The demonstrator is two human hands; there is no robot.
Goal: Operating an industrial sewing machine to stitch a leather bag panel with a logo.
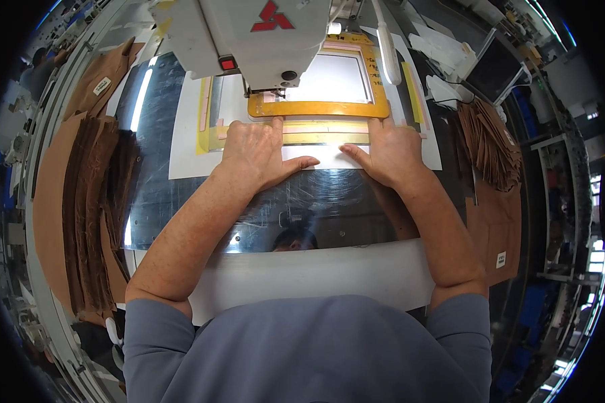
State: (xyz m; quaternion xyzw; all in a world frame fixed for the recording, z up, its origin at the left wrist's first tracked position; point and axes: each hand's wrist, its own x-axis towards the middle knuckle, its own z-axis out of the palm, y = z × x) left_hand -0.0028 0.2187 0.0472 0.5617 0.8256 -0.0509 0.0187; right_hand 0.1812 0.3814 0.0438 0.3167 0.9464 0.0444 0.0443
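Both hands rest palm down in front of an orange clamp frame [323,109] under a sewing machine head [249,30]. My left hand [254,149] is open, thumb pointing inward, fingertips at the frame's near edge, left of its middle. At the frame's near right corner lies my right hand [391,149], also open, its thumb turned toward the left one. Beneath them is a flat template [329,139] edged with yellow and pink strips, over a white sheet [185,144]. The tips of some fingers are hidden by the frame.
A shiny metal plate [302,208] spans the worktop. Brown cut pieces [55,215] are stacked at left; another brown bundle [491,144] lies at right. A white rod-like fixture [387,54] hangs right of the machine head. A dark screen [489,70] stands back right.
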